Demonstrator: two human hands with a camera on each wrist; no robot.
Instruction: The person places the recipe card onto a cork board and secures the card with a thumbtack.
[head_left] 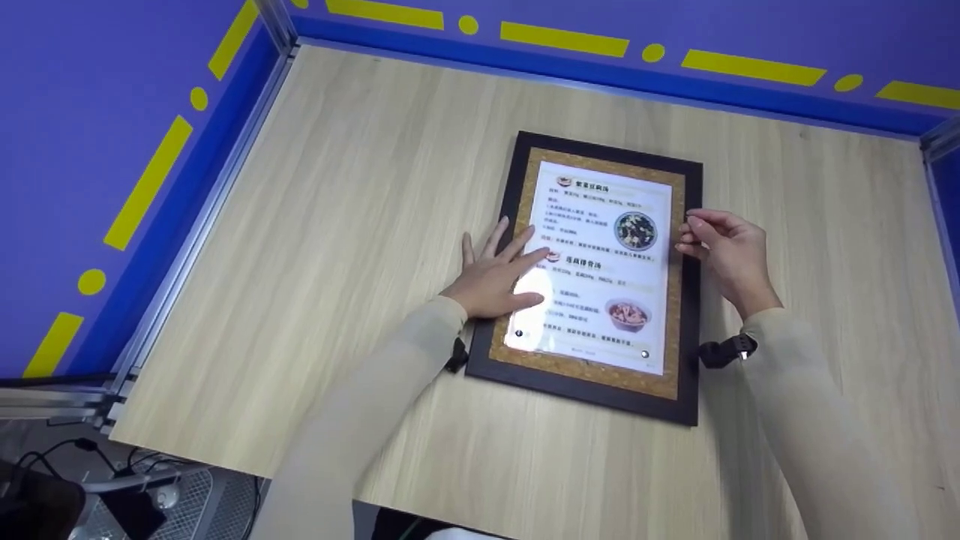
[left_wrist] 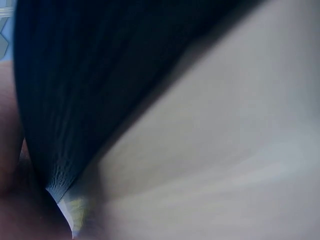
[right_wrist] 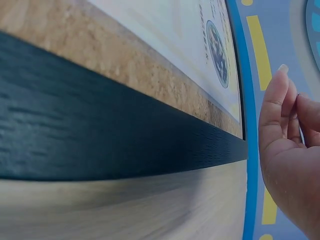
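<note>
A dark wooden frame [head_left: 589,397] lies on the table, with cork board [head_left: 652,385] inside it and a printed recipe sheet [head_left: 592,262] on the cork. My left hand [head_left: 491,281] is spread over the frame's left border, its fingers reaching onto the sheet; the left wrist view shows only some skin at its left edge beside the dark border. Over the right border is my right hand [head_left: 731,251], thumb and fingertips brought together. I cannot tell whether something small is between them. Small dark round pieces [head_left: 645,353] mark the sheet's bottom corners.
The pale wooden table [head_left: 337,187] ends at blue-purple panels [head_left: 562,64] with yellow dashes at the back and left. Past the front left edge sit cables and a grey mesh basket [head_left: 180,495]. A bright glare lies on the sheet's lower left.
</note>
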